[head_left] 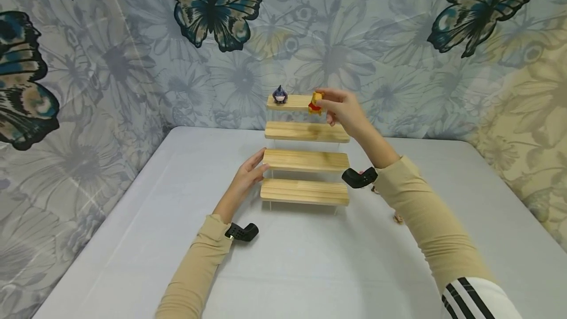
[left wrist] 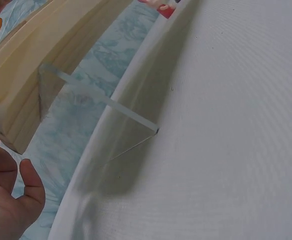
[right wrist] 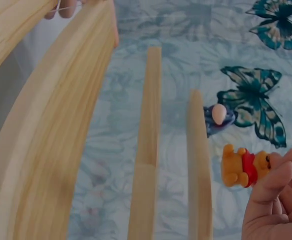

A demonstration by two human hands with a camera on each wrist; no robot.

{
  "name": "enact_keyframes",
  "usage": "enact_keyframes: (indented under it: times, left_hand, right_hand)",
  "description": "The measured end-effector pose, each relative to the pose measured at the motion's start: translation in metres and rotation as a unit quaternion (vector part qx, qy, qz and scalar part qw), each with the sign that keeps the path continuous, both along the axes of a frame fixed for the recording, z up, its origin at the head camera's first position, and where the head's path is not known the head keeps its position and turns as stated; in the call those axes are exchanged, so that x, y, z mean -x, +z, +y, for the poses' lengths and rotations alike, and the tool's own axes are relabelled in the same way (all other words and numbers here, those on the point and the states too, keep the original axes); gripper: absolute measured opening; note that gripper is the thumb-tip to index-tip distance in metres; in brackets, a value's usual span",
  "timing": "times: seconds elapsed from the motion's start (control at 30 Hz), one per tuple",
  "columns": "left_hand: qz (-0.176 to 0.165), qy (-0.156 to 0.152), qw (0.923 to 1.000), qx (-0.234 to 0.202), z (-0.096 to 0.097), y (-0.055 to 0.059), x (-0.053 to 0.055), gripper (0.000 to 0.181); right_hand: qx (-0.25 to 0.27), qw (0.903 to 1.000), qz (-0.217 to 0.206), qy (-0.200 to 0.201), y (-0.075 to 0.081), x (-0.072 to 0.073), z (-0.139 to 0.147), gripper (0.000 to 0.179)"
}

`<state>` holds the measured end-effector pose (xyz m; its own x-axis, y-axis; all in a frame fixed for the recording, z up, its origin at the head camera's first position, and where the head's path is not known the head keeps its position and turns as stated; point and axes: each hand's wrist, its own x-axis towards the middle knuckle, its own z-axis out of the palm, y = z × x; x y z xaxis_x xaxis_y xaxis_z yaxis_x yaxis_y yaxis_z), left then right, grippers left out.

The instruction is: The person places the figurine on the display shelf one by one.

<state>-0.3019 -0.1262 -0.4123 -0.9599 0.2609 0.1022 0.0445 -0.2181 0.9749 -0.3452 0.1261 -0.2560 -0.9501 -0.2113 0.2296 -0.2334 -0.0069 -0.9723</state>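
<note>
My right hand (head_left: 346, 110) pinches a small yellow Winnie the Pooh figurine (head_left: 315, 105) in a red top between thumb and fingers, at the top tier's right part. In the right wrist view the Pooh figurine (right wrist: 240, 166) appears sideways, its head by the fingertips. A wooden tiered display stand (head_left: 306, 160) with clear supports is in front of me. My left hand (head_left: 246, 175) holds the left end of its second tier from the bottom, thumb in front; some fingers are hidden behind the wood. A dark blue figurine (head_left: 280, 95) sits on the top tier's left end.
Small figurines, one of them brownish (head_left: 398, 218), lie on the white table (head_left: 283, 270) to the right of the stand, partly hidden by my right sleeve (head_left: 429, 220). A butterfly-print cloth (head_left: 354, 53) hangs behind the table.
</note>
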Motion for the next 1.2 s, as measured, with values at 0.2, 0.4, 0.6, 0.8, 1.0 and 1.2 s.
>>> enact_keyframes:
  times: [0.2,0.4,0.6,0.8,1.0,1.2]
  left_hand:
    - [-0.011,-0.006,0.9999,0.009,0.000,0.002,-0.001,0.057]
    - [-0.026,-0.011,0.9996,0.005,0.002,0.004,-0.001,0.057]
    - [-0.049,-0.009,0.9985,-0.023,0.001,0.005,0.001,0.057]
    - [-0.059,-0.012,0.9974,-0.039,0.000,0.007,0.001,0.057]
    - [-0.065,-0.021,0.9966,-0.045,-0.001,0.010,0.000,0.059]
    - [-0.067,-0.027,0.9967,-0.036,-0.001,0.016,-0.005,0.060]
  right_hand:
    - [0.003,0.9998,-0.018,-0.007,0.003,0.004,-0.009,0.039]
    - [0.001,0.9996,-0.023,-0.015,0.006,0.010,-0.016,0.039]
    - [0.003,0.9992,-0.026,-0.031,0.005,0.017,-0.027,0.037]
    - [0.005,0.9990,-0.026,-0.037,0.006,0.021,-0.035,0.037]
    - [0.009,0.9987,-0.024,-0.043,0.005,0.024,-0.037,0.037]
    - [0.006,0.9979,-0.036,-0.053,0.004,0.030,-0.042,0.037]
